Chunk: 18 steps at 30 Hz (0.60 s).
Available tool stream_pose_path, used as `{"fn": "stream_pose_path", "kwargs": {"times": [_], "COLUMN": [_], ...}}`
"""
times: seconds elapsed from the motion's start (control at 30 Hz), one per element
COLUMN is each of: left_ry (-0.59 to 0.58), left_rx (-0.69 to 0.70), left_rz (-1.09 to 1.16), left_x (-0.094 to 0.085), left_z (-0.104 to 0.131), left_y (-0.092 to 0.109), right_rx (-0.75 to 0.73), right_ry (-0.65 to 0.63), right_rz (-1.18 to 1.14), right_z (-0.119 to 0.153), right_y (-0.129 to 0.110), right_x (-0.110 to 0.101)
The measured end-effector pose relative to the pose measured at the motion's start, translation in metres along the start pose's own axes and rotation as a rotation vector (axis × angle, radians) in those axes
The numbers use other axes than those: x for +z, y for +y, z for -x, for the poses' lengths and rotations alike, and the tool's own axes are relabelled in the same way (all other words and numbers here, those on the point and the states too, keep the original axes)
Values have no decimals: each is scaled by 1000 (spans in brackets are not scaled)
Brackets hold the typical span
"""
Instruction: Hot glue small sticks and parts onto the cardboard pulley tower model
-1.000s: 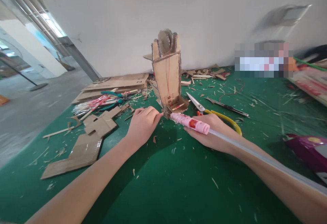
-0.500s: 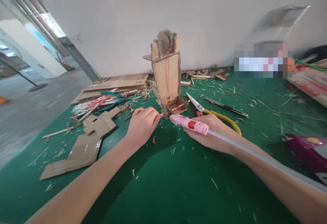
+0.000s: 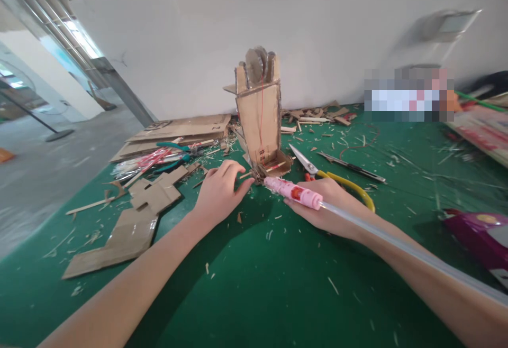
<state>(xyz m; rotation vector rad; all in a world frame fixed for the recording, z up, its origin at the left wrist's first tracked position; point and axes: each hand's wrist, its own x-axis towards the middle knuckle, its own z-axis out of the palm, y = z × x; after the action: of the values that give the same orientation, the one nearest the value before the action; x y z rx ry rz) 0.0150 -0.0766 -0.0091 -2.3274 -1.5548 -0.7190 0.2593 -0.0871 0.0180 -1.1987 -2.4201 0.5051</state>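
A tall cardboard model (image 3: 257, 115) stands upright, with a round disc (image 3: 254, 64) at its top and a red thread down its front. My right hand (image 3: 327, 208) is wrapped round a pink hot glue gun (image 3: 293, 192), and a long clear glue stick (image 3: 357, 220) runs out of its back. The gun's tip is at the model's low left front corner; whether it touches is unclear. Beside that corner my left hand (image 3: 222, 186) has thumb and fingers apart. Between them a thin wooden stick (image 3: 246, 175) sticks out from the model, apparently unheld.
Yellow-handled scissors (image 3: 317, 171) and a utility knife (image 3: 351, 166) lie right of the model. Left are cut cardboard pieces (image 3: 130, 231), teal-handled pliers (image 3: 174, 148) and flat cardboard sheets (image 3: 178, 128). A purple object (image 3: 472, 237) sits at the right. Scraps litter the green table (image 3: 278, 295).
My left thumb and fingers have parted from a pinch, and the stick's end now shows between them. The glue gun has barely moved.
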Motion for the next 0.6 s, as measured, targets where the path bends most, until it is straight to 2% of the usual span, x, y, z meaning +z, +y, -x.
{"fn": "stream_pose_path", "kwargs": {"times": [0.13, 0.6], "left_ry": [-5, 33], "left_rx": [68, 113], "left_rz": [1, 14], "left_x": [0, -1], "left_z": [1, 0], "left_y": [0, -1], "right_rx": [-6, 48], "right_ry": [34, -18], "right_rz": [20, -27], "right_z": [-1, -2], "right_y": [-1, -3], "right_x": [2, 1]}}
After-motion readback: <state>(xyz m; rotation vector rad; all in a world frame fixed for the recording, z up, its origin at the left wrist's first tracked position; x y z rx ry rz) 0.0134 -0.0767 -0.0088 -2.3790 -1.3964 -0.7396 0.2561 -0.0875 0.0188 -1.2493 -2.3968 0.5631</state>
